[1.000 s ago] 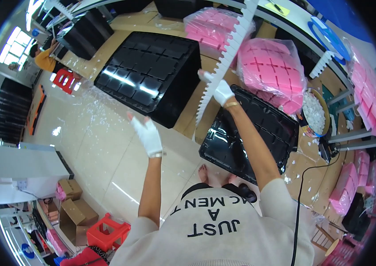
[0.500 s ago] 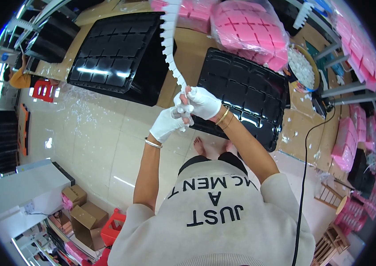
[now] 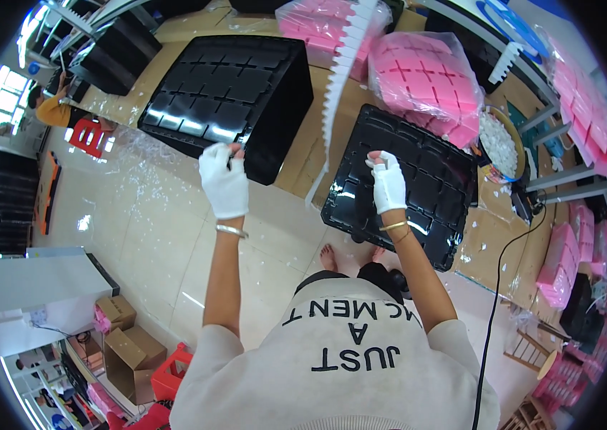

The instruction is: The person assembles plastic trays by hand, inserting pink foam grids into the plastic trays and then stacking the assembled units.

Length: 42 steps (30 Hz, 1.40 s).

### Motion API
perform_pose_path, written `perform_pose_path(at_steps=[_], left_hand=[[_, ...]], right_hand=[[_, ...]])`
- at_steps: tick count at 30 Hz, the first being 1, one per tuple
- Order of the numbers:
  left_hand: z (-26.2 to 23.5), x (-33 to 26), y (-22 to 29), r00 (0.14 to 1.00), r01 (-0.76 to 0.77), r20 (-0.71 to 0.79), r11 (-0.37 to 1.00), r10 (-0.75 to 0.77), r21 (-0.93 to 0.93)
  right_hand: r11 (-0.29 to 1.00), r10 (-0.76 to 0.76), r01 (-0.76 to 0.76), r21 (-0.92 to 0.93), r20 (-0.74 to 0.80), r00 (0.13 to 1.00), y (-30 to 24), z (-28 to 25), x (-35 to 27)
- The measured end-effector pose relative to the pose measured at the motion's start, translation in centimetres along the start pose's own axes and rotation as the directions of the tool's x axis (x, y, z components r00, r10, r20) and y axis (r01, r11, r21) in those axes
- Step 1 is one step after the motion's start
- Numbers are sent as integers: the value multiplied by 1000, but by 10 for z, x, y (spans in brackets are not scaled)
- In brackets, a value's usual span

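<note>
Brown cardboard [image 3: 300,154] ran across a tiled workshop floor view, white scraps littering the tiles [image 3: 153,258]. White toothed strip [image 3: 344,57] was between the two hands, well apart from both; it ran from the top edge down over the cardboard, teeth facing left, lower end thin and bent leftward. Upper end out of view; couldn't tell what held it up.

Left hand [image 3: 224,188], in a white glove with bare fingertips, was at the near corner of the black ribbed stack [image 3: 217,79]; touching or just in front, unclear. Right hand [image 3: 389,188], same kind of glove, was over the flat black tray [image 3: 421,161]; contact not clear either. Fingers on both were bent inward; no held object visible, but couldn't tell whether something small was pinched inside.

Progress, judged from layout: scraps around suggested plenty of piece-removal already done. Strip was visible as one long piece, so work on it looked unfinished; amount left couldn't be judged. Black stack and flat tray lay in place, no hand clearly gripping either.

Further out: pink bundle [image 3: 429,72] in clear film beyond the flat tray, another pink pack [image 3: 310,32] behind the strip, round container [image 3: 525,161] of white scraps at right. Far left, a co-worker [image 3: 54,111] in an orange top near a red stool [image 3: 87,136]. Open cardboard box [image 3: 128,355] lower left.
</note>
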<state>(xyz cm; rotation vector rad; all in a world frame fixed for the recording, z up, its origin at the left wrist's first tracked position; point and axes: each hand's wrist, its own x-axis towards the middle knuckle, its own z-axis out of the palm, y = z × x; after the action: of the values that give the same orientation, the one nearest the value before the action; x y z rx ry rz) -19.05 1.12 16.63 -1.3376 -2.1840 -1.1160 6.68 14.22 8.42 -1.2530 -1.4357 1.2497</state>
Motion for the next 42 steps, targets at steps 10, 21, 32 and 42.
perform_pose_path(at_steps=[10, 21, 32, 42], left_hand=[[21, 52, 4, 914, -77, 399, 938, -69, 338], [-163, 268, -75, 979, -103, -132, 933, 156, 344], [-316, 193, -46, 941, 52, -289, 920, -175, -389], [-276, 18, -26, 897, 333, 272, 128, -349, -934]], right_hand=[[963, -87, 177, -201, 388, 918, -52, 12, -44], [954, -227, 298, -33, 568, 791, -103, 12, -55], [970, -224, 233, 61, 589, 776, -119, 49, -55], [753, -254, -150, 641, 494, 832, -92, 23, -2]])
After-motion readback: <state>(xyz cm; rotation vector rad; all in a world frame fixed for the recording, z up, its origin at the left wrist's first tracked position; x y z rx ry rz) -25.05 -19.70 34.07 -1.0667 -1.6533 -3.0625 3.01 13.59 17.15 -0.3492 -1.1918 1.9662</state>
